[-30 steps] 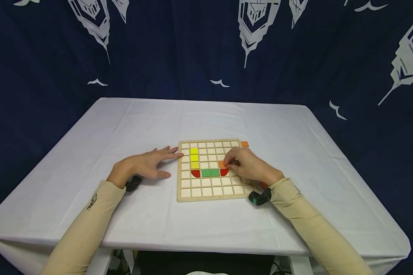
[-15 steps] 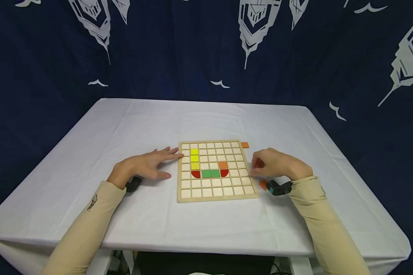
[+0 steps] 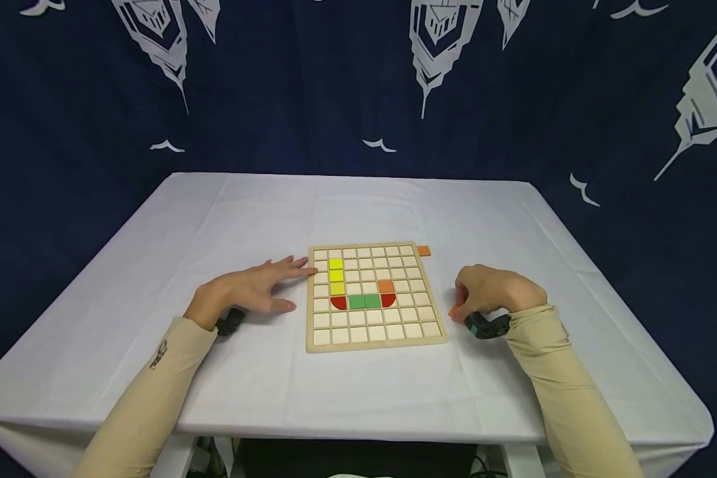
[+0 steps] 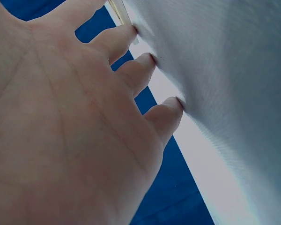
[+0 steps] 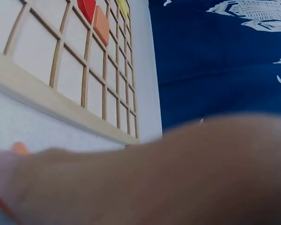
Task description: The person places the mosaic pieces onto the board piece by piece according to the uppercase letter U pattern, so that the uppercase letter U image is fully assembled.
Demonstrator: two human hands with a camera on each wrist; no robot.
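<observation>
A wooden grid board [image 3: 370, 346] lies on the table, with several coloured tiles set in its squares. Yellow squares [image 3: 336, 275] stand in a column at the left, above a red quarter-round tile. Green squares [image 3: 364, 301] and a second red quarter-round tile [image 3: 388, 300] continue that row. An orange square [image 3: 386, 286] sits above the right red one. My left hand [image 3: 247, 287] lies spread on the cloth, a fingertip touching the board's left edge. Right of the board, my right hand [image 3: 496, 290] pinches an orange tile [image 5: 19, 148] at the table, mostly covered by the fingers.
Another orange tile [image 3: 424, 251] lies by the board's far right corner. White cloth [image 3: 358, 392] covers the table. A dark blue patterned curtain [image 3: 311, 86] hangs behind it. Each wrist wears a black camera.
My right hand has left the board, where the orange square now lies in its cell, and moved right to the orange tile on the cloth, taking hold of it. The left hand stays put.
</observation>
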